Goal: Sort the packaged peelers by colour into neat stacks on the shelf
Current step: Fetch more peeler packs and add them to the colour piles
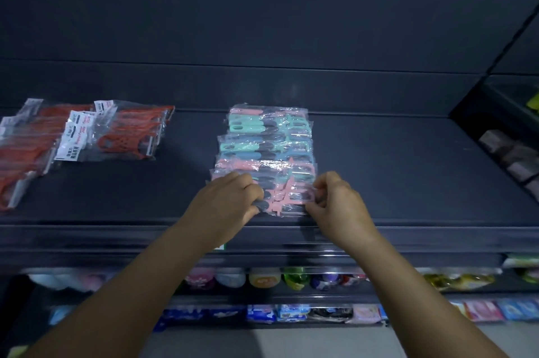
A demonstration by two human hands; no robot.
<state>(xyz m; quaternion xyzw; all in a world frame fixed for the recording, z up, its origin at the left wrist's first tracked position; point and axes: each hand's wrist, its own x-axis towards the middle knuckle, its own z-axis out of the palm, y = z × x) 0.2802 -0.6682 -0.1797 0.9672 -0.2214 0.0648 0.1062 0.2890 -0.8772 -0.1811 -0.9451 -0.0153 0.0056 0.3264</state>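
Nearest pink peeler pack (284,197) on shelf (408,171), pinched between left hand (230,197) and right hand (335,203), fingers curled at either end.

On the shelf (379,159) a row of overlapping peeler packs (265,153) runs from far to near at the middle. My left hand (230,200) and right hand (335,203) flank its near end. Another pile of packs (87,136) lies far left.

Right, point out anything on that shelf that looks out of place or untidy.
The centre row of peelers mixes pink and mint packs, so it is not sorted by colour. The red packs on the left lie fanned and overlapping, not squared. Both hands, left and right, pinch the nearest pink pack.
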